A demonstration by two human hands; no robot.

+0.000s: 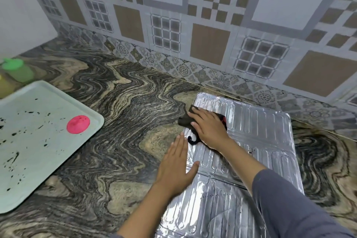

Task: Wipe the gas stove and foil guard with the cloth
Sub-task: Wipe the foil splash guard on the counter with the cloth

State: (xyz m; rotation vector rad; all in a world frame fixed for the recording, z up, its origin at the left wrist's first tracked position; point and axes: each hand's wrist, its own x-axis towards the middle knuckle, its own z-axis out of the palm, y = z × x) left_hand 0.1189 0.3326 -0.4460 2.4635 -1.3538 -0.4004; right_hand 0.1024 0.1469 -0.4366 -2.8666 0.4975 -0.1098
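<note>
The ribbed silver foil guard [257, 137] lies flat on the marble counter at the right, folded in panels. My right hand [209, 129] presses a dark cloth [184, 120] with a red patch onto the guard's far left corner. A black loop of the cloth sticks out below the hand. My left hand [177, 164] lies flat, fingers together, on the guard's left edge, half on the counter. No gas stove is in view.
A pale tray [48, 150] with black specks and a pink round lid [78, 124] sits at the left. Green-capped bottles [17, 69] stand behind it. The patterned tiled wall [193, 25] runs along the back of the marble counter [116, 112].
</note>
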